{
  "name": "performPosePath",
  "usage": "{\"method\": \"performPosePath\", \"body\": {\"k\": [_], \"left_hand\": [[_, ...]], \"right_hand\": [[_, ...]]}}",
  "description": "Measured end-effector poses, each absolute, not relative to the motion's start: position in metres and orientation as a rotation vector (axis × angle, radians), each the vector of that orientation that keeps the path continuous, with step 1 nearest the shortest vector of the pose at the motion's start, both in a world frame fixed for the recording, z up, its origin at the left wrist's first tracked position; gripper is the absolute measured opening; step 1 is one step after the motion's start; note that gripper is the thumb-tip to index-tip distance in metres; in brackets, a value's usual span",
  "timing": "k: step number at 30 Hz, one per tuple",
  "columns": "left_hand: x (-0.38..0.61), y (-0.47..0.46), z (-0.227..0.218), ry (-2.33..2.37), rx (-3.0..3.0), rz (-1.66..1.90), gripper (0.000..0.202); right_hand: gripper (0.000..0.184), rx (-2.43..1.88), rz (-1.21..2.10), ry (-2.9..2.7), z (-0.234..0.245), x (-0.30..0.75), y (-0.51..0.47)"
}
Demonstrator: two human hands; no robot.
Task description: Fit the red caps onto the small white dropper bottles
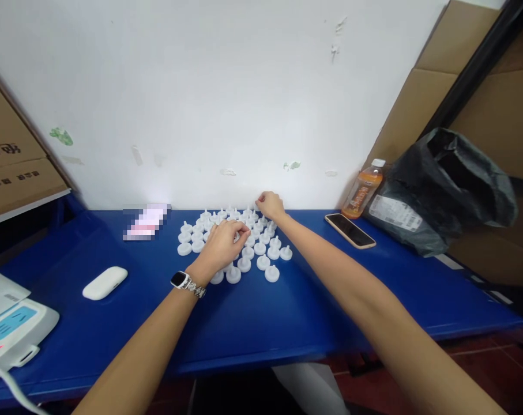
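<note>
Many small white plastic pieces [272,273], each a round disc base with a thin stem on top, stand close together on a blue table [261,323]. My left hand [224,242] hovers over the left and middle part of the group. Its thumb and fingers are drawn together, and what they pinch, if anything, is hidden. My right hand [270,206] is at the far edge of the group, close to the wall. Its fingers are curled in a pinch beside the rearmost pieces; I cannot make out what is between them. A watch [181,280] sits on my left wrist.
On the left are a white rounded case [105,283], a blurred pinkish item [147,222] and a white power strip [23,323] with a cable. On the right are a phone [350,230], an orange drink bottle [362,191] and a black plastic bag [438,190]. A white wall [226,104] closes the back.
</note>
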State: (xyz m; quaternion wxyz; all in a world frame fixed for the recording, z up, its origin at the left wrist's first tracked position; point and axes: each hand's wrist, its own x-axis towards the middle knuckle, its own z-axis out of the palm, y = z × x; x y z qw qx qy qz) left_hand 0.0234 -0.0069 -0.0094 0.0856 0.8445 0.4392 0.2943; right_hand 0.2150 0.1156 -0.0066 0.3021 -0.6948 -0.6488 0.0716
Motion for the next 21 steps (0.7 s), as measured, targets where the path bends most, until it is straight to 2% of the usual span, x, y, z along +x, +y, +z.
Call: {"method": "performPosePath", "body": {"k": [4,9,13,18,21], "left_hand": [[0.024,-0.012,-0.005,1.306,2.465,1.095,0.027],[0.026,-0.016,-0.005,1.202,2.372,1.215,0.049],[0.028,-0.022,-0.001,1.055,2.363,1.142,0.041],[0.028,-0.033,0.007,0.982,2.396,1.110,0.035],[0.026,-0.037,0.011,0.986,2.427,1.110,0.033]], "right_hand": [[0.010,-1.582,0.260,-1.689,0.004,0.216,0.073],[0.024,-1.178,0.690,-1.548,0.009,0.208,0.012],[0.037,-1.085,0.769,-1.458,0.004,0.195,-0.018],[0.040,-1.112,0.576,-1.550,-0.004,0.185,-0.036],[0.042,-1.063,0.682,-1.561,-0.005,0.179,-0.039]]}}
